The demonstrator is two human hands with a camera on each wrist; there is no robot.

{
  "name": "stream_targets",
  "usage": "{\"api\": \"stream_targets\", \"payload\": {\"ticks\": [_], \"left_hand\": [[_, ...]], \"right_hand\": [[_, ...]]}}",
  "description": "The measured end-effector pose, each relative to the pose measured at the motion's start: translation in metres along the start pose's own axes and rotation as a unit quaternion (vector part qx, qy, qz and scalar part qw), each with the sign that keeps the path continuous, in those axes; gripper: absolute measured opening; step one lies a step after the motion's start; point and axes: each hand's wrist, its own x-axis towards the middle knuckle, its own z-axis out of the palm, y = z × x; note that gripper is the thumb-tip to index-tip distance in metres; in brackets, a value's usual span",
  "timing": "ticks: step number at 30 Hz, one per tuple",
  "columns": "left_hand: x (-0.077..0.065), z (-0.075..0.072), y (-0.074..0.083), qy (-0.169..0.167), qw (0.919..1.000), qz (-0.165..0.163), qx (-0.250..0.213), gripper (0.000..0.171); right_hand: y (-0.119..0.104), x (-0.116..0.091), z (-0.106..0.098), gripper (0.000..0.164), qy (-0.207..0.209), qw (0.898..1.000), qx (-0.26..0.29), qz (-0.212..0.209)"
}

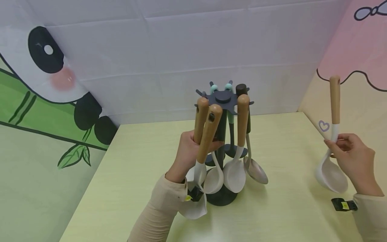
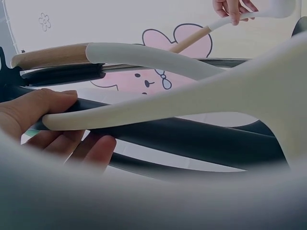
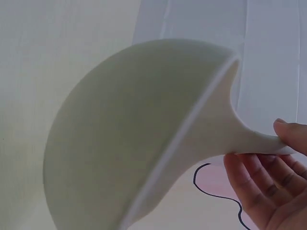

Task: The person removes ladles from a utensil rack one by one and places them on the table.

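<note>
At the right, my right hand [image 1: 353,156] pinches the white neck of a soup ladle [image 1: 334,179] between thumb and fingers. Its wooden handle points up and the bowl hangs below. In the right wrist view the ladle's bowl [image 3: 129,120] fills the middle. My left hand [image 1: 188,148] is at the dark utensil stand [image 1: 223,97], partly behind two wooden handles. In the left wrist view its thumb and fingers hold the narrow end of a white spoon [image 2: 158,105]. Whether that spoon still hangs on the stand is hidden.
Around the stand hang a white spoon with a wooden handle [image 1: 235,174], a metal spoon [image 1: 256,171], dark utensils and a white turner [image 1: 193,210]. The stand is on a pale table [image 1: 133,188]. Printed cloth walls [image 1: 181,50] close the back and sides.
</note>
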Motion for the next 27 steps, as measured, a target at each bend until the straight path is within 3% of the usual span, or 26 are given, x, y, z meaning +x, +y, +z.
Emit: {"api": "stream_targets", "payload": {"ticks": [17, 27], "left_hand": [[0.0, -0.001, -0.001, 0.004, 1.0, 0.001, 0.007, 0.019], [-0.002, 0.0, 0.001, -0.014, 0.9998, 0.001, -0.013, 0.021]], "right_hand": [[0.029, 0.0, -0.007, 0.039, 0.01, 0.998, -0.055, -0.017], [0.04, -0.001, -0.008, 0.039, 0.012, 0.997, -0.076, -0.009]]}}
